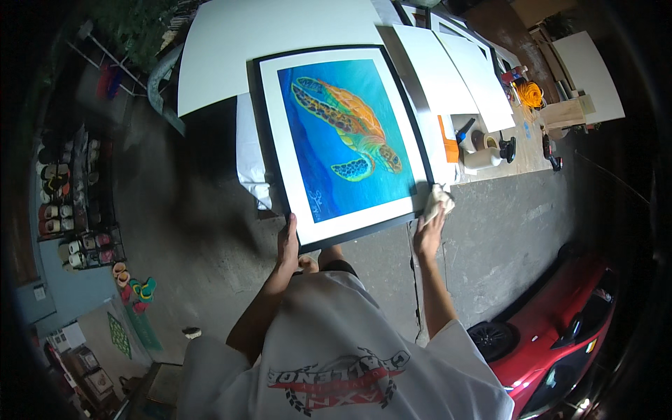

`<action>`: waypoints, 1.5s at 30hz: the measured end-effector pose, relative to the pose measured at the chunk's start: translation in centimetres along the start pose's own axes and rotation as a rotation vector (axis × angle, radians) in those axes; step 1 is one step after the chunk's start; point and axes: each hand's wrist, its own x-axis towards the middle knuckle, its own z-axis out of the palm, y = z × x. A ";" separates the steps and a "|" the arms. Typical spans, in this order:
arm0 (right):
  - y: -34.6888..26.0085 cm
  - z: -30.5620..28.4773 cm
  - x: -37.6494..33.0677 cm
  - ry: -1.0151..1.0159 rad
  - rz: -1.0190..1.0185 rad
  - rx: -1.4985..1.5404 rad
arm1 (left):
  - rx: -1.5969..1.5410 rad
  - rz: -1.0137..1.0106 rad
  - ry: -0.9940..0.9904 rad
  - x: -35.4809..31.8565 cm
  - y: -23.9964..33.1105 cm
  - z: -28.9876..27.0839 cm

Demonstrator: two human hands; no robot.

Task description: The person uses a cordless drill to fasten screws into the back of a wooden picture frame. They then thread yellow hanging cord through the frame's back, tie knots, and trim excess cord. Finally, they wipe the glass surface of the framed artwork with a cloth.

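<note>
A framed picture of a sea turtle (348, 136), with a white mat and a black frame, is tilted toward me at the near edge of the worktable. My left hand (288, 241) grips the frame at its lower left corner, the thumb along the side and the other fingers mostly hidden. At the lower right corner, my right hand (430, 229) is closed on a crumpled white cloth (439, 201), which it presses against the black edge. Whether any right fingers reach behind the frame cannot be seen.
Large white boards (217, 63) cover the worktable. To the right lie a white bottle (483, 159), a tape roll (480, 138) and orange cord (529, 94). A red car (553, 336) stands at lower right, a shoe rack (77, 199) at left.
</note>
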 end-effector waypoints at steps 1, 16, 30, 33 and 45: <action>1.0 0.3 1.8 -0.041 0.121 0.130 | -0.020 0.012 -0.017 -0.3 0.4 0.1; -10.9 15.4 35.8 0.089 -0.142 -0.012 | -0.146 -0.115 -0.112 0.4 -1.9 -1.3; -42.6 19.4 39.4 -0.200 -1.140 0.294 | -0.082 -0.172 0.019 -3.8 4.4 0.5; -39.8 16.4 35.2 -0.391 -1.119 0.312 | -0.021 -0.155 -0.071 -2.9 3.6 -0.5; -14.7 -4.0 4.5 -1.266 -0.177 0.656 | -0.116 -0.070 -0.039 0.5 1.0 -0.3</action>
